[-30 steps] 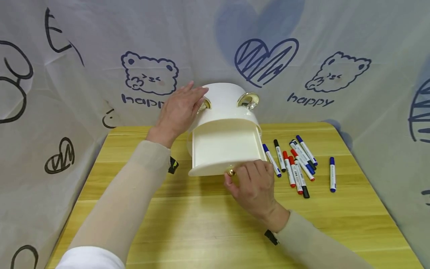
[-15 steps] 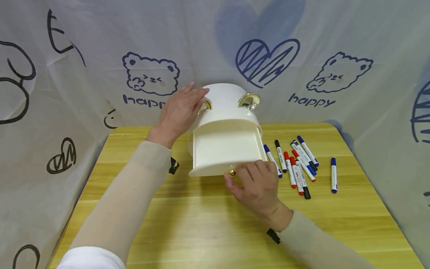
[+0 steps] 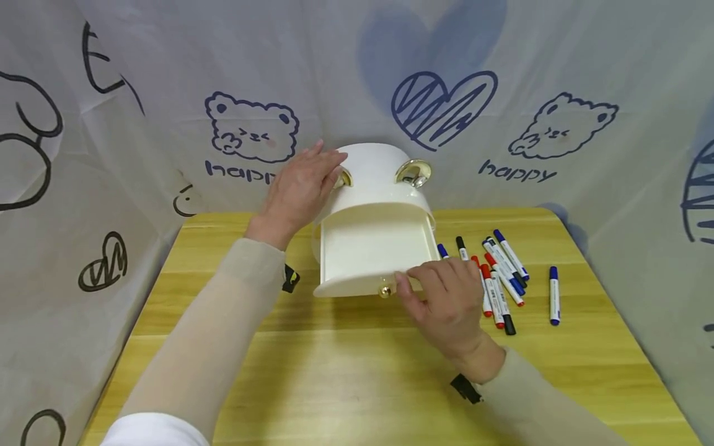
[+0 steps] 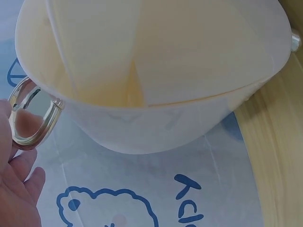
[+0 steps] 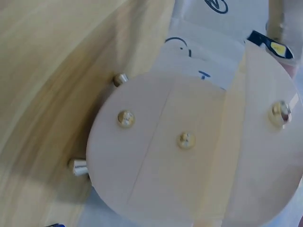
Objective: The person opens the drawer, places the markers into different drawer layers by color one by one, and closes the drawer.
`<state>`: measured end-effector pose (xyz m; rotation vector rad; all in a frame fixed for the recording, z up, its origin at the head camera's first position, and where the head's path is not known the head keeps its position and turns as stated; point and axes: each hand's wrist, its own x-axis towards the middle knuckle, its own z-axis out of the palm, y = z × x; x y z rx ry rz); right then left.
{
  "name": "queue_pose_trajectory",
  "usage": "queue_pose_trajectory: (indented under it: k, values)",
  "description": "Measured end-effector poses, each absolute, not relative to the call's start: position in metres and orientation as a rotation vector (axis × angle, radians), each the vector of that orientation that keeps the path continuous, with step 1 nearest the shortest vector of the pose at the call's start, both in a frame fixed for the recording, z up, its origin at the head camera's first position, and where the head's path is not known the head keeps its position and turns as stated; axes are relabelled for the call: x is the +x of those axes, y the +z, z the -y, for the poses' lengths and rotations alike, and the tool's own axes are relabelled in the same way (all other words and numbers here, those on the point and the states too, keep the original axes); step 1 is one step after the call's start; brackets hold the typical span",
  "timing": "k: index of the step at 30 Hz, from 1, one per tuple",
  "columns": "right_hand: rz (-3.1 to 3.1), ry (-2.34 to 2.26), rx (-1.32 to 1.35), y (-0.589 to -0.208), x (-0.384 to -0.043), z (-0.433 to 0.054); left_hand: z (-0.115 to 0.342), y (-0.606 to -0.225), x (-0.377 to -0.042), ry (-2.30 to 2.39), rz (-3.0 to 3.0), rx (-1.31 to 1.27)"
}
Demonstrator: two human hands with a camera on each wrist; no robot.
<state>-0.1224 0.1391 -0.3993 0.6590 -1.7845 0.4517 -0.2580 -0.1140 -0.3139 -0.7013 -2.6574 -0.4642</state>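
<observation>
A white rounded storage box (image 3: pixel 370 170) with gold ears stands at the table's back, its top drawer (image 3: pixel 376 244) pulled out with nothing visible inside. My left hand (image 3: pixel 301 189) holds the box at its left ear; the left wrist view shows fingers around that gold ear (image 4: pixel 49 123). Just right of the gold drawer knob (image 3: pixel 385 290), my right hand (image 3: pixel 446 303) hovers by the drawer's front corner, fingers loosely bent and apart from the knob. In the right wrist view, two more gold knobs show on the lower front (image 5: pixel 158 156); the right hand itself is largely out of that view.
Several markers (image 3: pixel 504 260) with blue, black and red caps lie in a loose pile right of the box, partly behind my right hand. One blue-capped marker (image 3: pixel 554 294) lies apart, farther right. A printed cloth (image 3: pixel 357 74) hangs behind the wooden table (image 3: pixel 334 371).
My right hand has let go of the drawer knob and moved a little to the right. The drawer stays pulled out, and my left hand keeps its place on the ear.
</observation>
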Motion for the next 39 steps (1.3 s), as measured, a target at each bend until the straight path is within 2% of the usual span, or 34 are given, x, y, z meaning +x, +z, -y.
queue_pose_trajectory:
  k: [17, 39]
  values:
    - [1.839, 0.725, 0.556, -0.401, -0.138, -0.161, 0.112, -0.319, -0.256, -0.494, 2.636, -0.69]
    - [2.069, 0.856, 0.212, -0.417, -0.159, -0.228, 0.109, -0.321, -0.263, -0.444, 2.577, -0.697]
